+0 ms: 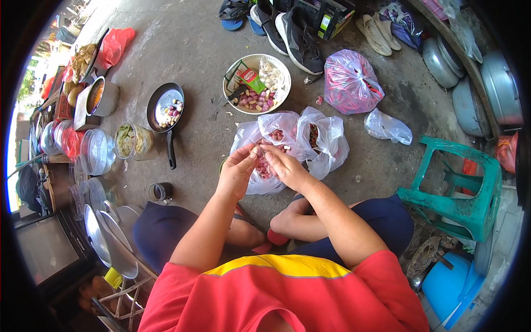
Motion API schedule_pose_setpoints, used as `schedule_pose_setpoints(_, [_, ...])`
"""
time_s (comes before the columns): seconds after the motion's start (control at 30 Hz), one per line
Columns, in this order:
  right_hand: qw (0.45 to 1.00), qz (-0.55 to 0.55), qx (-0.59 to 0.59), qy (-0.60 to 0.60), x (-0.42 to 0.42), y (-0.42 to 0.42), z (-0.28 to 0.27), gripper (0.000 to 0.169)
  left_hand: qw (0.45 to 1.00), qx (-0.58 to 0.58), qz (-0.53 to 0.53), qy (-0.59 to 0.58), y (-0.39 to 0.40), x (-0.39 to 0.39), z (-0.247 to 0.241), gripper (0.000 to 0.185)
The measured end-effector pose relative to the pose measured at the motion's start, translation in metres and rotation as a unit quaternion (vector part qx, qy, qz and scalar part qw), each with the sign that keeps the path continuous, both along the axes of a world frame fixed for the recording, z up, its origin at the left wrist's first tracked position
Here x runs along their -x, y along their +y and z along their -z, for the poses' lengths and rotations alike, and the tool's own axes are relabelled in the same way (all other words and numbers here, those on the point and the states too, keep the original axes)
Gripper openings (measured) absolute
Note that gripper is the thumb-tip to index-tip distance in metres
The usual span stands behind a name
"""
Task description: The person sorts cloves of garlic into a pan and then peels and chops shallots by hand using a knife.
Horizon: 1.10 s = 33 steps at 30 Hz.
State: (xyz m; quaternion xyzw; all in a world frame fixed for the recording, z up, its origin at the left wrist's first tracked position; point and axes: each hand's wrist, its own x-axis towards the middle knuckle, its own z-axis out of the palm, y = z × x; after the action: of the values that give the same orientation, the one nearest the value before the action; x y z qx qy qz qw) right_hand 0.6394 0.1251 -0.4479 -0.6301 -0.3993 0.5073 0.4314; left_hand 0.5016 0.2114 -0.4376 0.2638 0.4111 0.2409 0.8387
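Note:
My left hand [239, 168] holds a small pale clove or shallot [253, 152] between thumb and fingers. Touching it from the other side is my right hand [286, 166], its fingertips pinched close; whether a small knife is in it cannot be told. Beneath both hands lies an open clear plastic bag [265, 186] with shallots and reddish peels [264, 166]. A second plastic bag [332, 155] beside it holds dark dried bits. Beyond them, a white basin [286, 89] contains shallots, peeled cloves and a green packet [254, 81]. A black frying pan [154, 120] at the left holds several peeled pieces.
A dark glass cup [160, 192] and a plastic jar [128, 141] stand at the left, near pots and containers. At the right are a green plastic stool [452, 203] and a crumpled bag [388, 126]. A tied bag of red contents [352, 83] and shoes [296, 41] lie ahead.

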Motion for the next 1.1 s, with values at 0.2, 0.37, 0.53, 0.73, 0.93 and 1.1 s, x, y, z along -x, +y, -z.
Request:
schedule_pose_setpoints(0.2, [0.999, -0.004, 0.005, 0.046, 0.001, 0.001, -0.010, 0.047, 1.000, -0.005, -0.012, -0.002, -0.003, -0.001, 0.000, 0.022])
schedule_pose_setpoints(0.37, [0.993, 0.011, 0.062, 0.097, -0.002, 0.001, -0.016, 0.047, 1.000, 0.001, -0.013, -0.019, -0.003, -0.001, 0.003, 0.021])
schedule_pose_setpoints(0.53, [0.994, 0.021, 0.033, 0.100, 0.000, 0.000, -0.014, 0.046, 0.999, -0.008, -0.029, -0.011, -0.005, -0.005, 0.002, 0.020])
schedule_pose_setpoints(0.73, [0.997, 0.007, 0.057, 0.053, -0.004, 0.001, -0.023, 0.047, 1.000, 0.000, -0.023, -0.015, -0.005, -0.004, 0.003, 0.018])
schedule_pose_setpoints(0.93, [1.000, -0.002, 0.010, -0.006, -0.002, -0.002, -0.015, 0.049, 1.000, -0.015, -0.018, 0.002, -0.006, -0.008, -0.001, 0.018])
schedule_pose_setpoints(1.1, [0.995, -0.029, 0.046, -0.079, -0.006, -0.002, -0.021, 0.048, 1.000, -0.022, -0.006, 0.009, -0.007, -0.007, -0.004, 0.019])
